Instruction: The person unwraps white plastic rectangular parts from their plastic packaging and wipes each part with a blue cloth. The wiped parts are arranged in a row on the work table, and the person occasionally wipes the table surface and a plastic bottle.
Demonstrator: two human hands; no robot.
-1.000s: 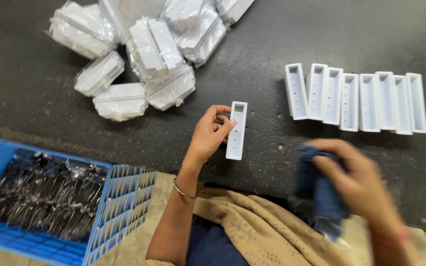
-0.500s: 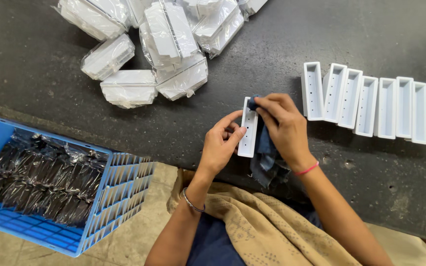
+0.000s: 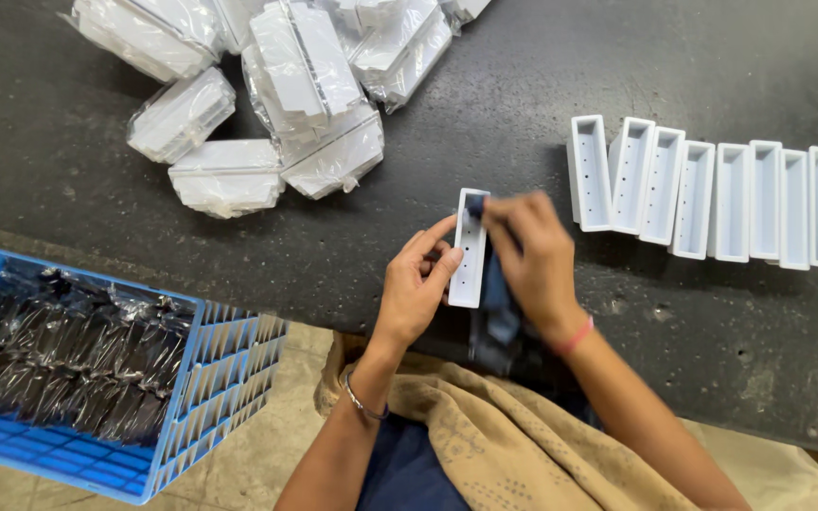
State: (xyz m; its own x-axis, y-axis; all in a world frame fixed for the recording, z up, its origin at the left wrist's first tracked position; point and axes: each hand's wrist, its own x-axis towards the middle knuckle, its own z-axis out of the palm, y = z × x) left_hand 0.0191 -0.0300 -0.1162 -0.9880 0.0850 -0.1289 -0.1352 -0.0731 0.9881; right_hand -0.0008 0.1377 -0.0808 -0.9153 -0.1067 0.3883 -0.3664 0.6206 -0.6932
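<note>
So near the middle of the frame we've got a white plastic channel piece (image 3: 469,248), long and narrow with a few small holes down its face, lying lengthwise up-and-down on the dark speckled table (image 3: 523,85). Our left hand (image 3: 416,289) has it pinched along its left edge, thumb and fingertips closed on the side of it, rest of the fingers curled in. Our right hand (image 3: 532,255) is a bit blurred, but it's closed around a dark blue cloth (image 3: 497,303) and pressing it against the right side and top end of that same piece; the cloth hangs down below the hand toward the table edge. There's a pink band on the right wrist and a thin metal bangle on the left one. Over at the right of the frame, well apart from the hands, we see a row of matching white pieces (image 3: 707,189) sitting side by side, open faces up, touching each other. Upper left of the frame has a heap of clear plastic-wrapped white parts (image 3: 276,95) piled loosely. Lower left, off the table edge, there's a blue crate (image 3: 210,378) with a load of dark items in shiny clear wrapping inside. A tan shawl (image 3: 513,445) lies across our lap at the bottom centre.
</note>
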